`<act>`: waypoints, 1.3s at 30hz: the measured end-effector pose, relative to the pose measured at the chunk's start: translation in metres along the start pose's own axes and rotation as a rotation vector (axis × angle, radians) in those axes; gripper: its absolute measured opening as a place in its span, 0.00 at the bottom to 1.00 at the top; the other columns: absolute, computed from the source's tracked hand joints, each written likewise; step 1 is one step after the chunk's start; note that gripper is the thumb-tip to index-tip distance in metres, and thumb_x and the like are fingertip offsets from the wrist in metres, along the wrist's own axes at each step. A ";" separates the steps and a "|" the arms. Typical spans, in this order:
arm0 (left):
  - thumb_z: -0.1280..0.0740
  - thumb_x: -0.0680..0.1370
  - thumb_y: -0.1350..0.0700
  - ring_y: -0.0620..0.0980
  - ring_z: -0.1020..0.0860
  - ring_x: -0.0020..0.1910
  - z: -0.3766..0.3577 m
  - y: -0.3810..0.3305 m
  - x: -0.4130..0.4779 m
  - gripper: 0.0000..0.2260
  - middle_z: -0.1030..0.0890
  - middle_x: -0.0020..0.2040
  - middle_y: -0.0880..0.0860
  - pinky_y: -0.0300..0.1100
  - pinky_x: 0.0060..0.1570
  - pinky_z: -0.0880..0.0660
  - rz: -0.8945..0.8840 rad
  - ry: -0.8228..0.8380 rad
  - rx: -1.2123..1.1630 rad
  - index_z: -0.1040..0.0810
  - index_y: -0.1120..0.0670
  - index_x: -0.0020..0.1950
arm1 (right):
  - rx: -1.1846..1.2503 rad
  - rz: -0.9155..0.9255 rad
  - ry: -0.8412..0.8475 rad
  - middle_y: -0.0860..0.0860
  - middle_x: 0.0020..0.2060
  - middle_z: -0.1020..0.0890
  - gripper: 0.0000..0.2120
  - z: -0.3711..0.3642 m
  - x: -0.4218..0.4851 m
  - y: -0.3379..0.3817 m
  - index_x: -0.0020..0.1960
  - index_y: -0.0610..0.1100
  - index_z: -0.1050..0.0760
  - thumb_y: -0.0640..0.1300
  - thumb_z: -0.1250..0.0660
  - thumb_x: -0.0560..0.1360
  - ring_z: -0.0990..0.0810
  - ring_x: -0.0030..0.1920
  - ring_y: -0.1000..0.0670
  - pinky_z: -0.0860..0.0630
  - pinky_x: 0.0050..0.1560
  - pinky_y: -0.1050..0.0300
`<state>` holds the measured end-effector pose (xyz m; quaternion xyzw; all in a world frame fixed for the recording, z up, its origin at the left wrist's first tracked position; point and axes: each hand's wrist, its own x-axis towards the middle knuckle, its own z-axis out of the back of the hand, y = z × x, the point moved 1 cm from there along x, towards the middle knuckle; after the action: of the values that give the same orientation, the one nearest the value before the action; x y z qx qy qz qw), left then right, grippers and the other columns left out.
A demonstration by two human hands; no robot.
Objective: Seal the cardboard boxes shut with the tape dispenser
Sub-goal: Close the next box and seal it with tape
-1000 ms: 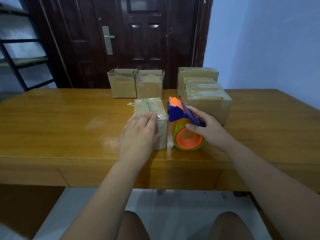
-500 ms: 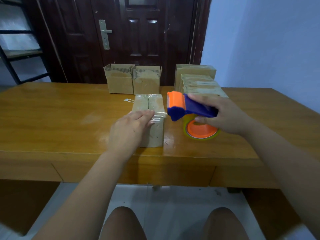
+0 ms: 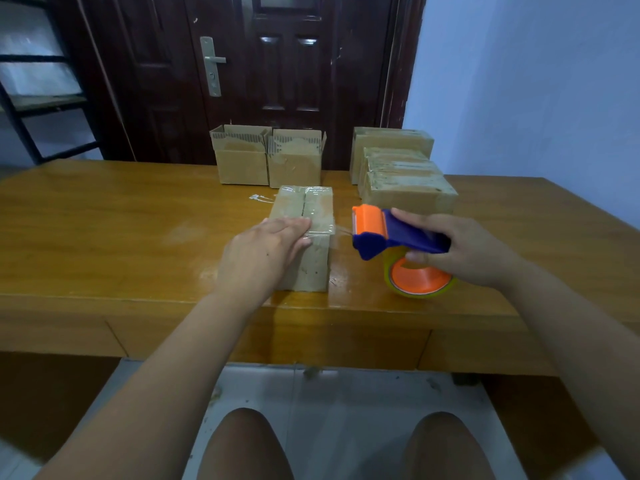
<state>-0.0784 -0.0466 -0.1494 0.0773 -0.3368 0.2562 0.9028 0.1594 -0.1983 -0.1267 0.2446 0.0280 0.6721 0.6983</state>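
Two grips: left grip [image 3: 263,251], flat-fingered, steadies the probably light, crushable box [image 3: 304,206]; right grip [image 3: 464,247] curls round the rigid handle of the tape dispenser [image 3: 398,233].

The tape dispenser [image 3: 408,237] has a deep blue body and a bright orange head. Its roll [image 3: 420,277] shows an orange core with a yellowish rim. At its nine o'clock the cardboard box [image 3: 311,268] is dull tan, glossy on top. The surface [image 3: 104,237] is honey-orange wood grain, the door [image 3: 277,81] dark reddish brown, and the wall [image 3: 536,98] pale blue.
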 end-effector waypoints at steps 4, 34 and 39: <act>0.31 0.75 0.53 0.57 0.17 0.46 0.002 -0.003 0.000 0.12 0.16 0.52 0.54 0.51 0.41 0.20 -0.013 -0.013 0.026 0.18 0.54 0.57 | 0.228 -0.005 -0.085 0.60 0.60 0.24 0.28 0.013 -0.001 -0.001 0.68 0.69 0.37 0.56 0.33 0.70 0.25 0.55 0.60 0.30 0.55 0.63; 0.27 0.66 0.53 0.60 0.21 0.57 -0.021 -0.044 -0.004 0.18 0.18 0.54 0.56 0.55 0.60 0.29 -0.217 0.062 0.072 0.19 0.58 0.54 | 0.039 -0.206 0.615 0.61 0.53 0.23 0.21 0.022 0.051 0.024 0.67 0.63 0.29 0.53 0.33 0.76 0.25 0.55 0.54 0.31 0.59 0.56; 0.25 0.65 0.46 0.53 0.17 0.45 -0.006 -0.038 0.008 0.19 0.17 0.51 0.52 0.42 0.40 0.23 -0.177 0.040 -0.082 0.17 0.56 0.50 | 0.624 -0.352 0.643 0.52 0.38 0.19 0.21 0.009 0.028 -0.009 0.64 0.47 0.25 0.48 0.29 0.72 0.22 0.37 0.53 0.24 0.38 0.61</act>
<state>-0.0501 -0.0736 -0.1478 0.0646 -0.3205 0.1628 0.9309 0.1737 -0.1740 -0.1142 0.2139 0.4838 0.5449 0.6506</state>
